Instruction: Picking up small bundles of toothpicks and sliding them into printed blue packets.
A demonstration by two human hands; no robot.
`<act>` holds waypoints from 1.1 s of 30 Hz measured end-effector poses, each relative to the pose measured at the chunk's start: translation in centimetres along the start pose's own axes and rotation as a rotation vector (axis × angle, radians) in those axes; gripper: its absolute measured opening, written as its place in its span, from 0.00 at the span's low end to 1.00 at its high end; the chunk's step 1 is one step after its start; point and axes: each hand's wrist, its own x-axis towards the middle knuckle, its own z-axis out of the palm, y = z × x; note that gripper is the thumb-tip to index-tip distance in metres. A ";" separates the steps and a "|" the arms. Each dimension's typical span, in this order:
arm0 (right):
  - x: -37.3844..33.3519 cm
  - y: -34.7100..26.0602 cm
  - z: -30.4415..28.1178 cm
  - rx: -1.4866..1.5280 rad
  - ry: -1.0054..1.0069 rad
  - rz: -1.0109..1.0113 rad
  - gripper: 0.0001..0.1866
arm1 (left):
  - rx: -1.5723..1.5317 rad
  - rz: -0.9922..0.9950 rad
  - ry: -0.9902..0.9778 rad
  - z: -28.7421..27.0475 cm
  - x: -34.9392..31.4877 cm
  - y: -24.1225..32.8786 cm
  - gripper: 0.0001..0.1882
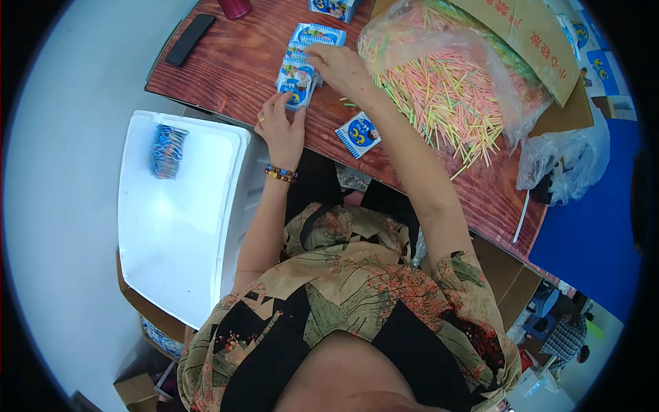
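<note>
Small blue-and-white printed packets (296, 74) lie overlapping in a pile on the red-brown wooden table (233, 75). My left hand (280, 129), with a ring and a beaded bracelet, has its thumb and fingers around the pile's near end. From the right, my right hand (343, 70) reaches over, its curled fingers on the pile's upper right side; some fingertips are hidden. One loose packet (358, 134) lies by the table's near edge, below my right wrist. Past it, thin pink, yellow and green sticks (449, 93) fill a clear plastic bag.
The bag sits in a cardboard box (549, 51). A white foam box (182, 226) on my left holds a bundle of packets (168, 152). On the table are a black phone-like object (191, 40), more packets (334, 8) and a crumpled clear bag (566, 161).
</note>
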 end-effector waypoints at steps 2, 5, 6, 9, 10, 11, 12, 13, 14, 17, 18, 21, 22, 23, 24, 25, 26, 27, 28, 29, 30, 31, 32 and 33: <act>-1.4 0.3 -1.7 -0.028 0.052 0.038 0.14 | 0.021 -0.009 -0.025 0.3 -0.6 0.2 0.19; -5.1 1.4 -5.3 0.056 0.109 0.098 0.13 | 0.085 0.120 -0.024 -0.1 -1.7 1.5 0.18; -6.5 2.5 -5.9 0.049 0.052 0.163 0.12 | 0.078 0.124 -0.038 0.1 -2.3 2.2 0.18; -10.4 3.4 -7.1 0.036 0.018 0.258 0.12 | 0.288 0.186 -0.249 1.3 -3.0 4.9 0.18; -11.5 3.3 -7.3 0.029 -0.034 0.291 0.12 | 0.285 0.197 -0.258 1.6 -3.0 5.0 0.18; -12.3 3.3 -7.4 0.024 -0.085 0.321 0.12 | 0.261 0.179 -0.291 1.8 -2.9 5.1 0.17; -12.8 3.5 -7.1 0.058 -0.041 0.318 0.12 | 0.239 0.160 -0.322 2.0 -2.7 5.1 0.17; -13.1 3.7 -6.9 0.062 -0.028 0.323 0.12 | 0.242 0.173 -0.327 2.3 -2.6 5.0 0.17; -13.3 4.0 -6.7 0.037 -0.009 0.285 0.12 | 0.227 0.184 -0.304 2.6 -2.7 4.6 0.15; -13.4 5.0 -6.4 0.046 0.046 0.248 0.12 | 0.225 0.285 -0.250 2.7 -2.3 4.2 0.12; -13.4 5.3 -6.3 0.073 0.073 0.246 0.12 | 0.230 0.367 -0.215 2.6 -2.1 4.1 0.10; -13.2 5.1 -6.7 0.109 0.082 0.273 0.13 | 0.298 0.431 -0.234 2.4 -1.9 3.8 0.07; -13.1 4.8 -6.7 0.112 0.088 0.271 0.13 | 0.301 0.436 -0.232 2.4 -1.8 3.8 0.07; -13.1 4.3 -6.7 0.080 0.160 0.251 0.13 | 0.265 0.482 -0.134 2.4 -1.8 3.7 0.07; -13.1 4.0 -6.7 0.048 0.231 0.230 0.13 | 0.228 0.527 -0.036 2.4 -1.8 3.7 0.09; -13.1 4.1 -6.7 0.046 0.239 0.231 0.13 | 0.225 0.534 -0.035 2.5 -1.8 3.7 0.09; -13.1 4.5 -6.7 0.059 0.205 0.178 0.12 | 0.187 0.528 -0.045 2.6 -1.8 3.6 0.10; -13.0 4.7 -6.7 0.071 0.171 0.125 0.11 | 0.149 0.522 -0.055 2.7 -1.9 3.6 0.11; -12.8 4.7 -6.7 0.069 0.178 0.124 0.11 | 0.148 0.528 -0.053 2.7 -1.9 3.7 0.11; -12.7 4.7 -6.7 0.065 0.148 0.144 0.11 | 0.143 0.517 -0.050 2.7 -2.0 3.7 0.10; -12.5 4.7 -6.8 0.061 0.119 0.164 0.10 | 0.137 0.506 -0.048 2.7 -2.1 3.8 0.10; -12.4 4.4 -7.1 0.060 0.122 0.163 0.10 | 0.136 0.509 -0.046 2.5 -2.1 3.7 0.10; -12.2 4.2 -7.6 0.086 0.072 0.191 0.08 | 0.059 0.443 -0.066 2.4 -2.1 3.7 0.08; -12.0 3.9 -7.9 0.111 0.021 0.218 0.07 | -0.018 0.377 -0.086 2.3 -2.1 3.6 0.07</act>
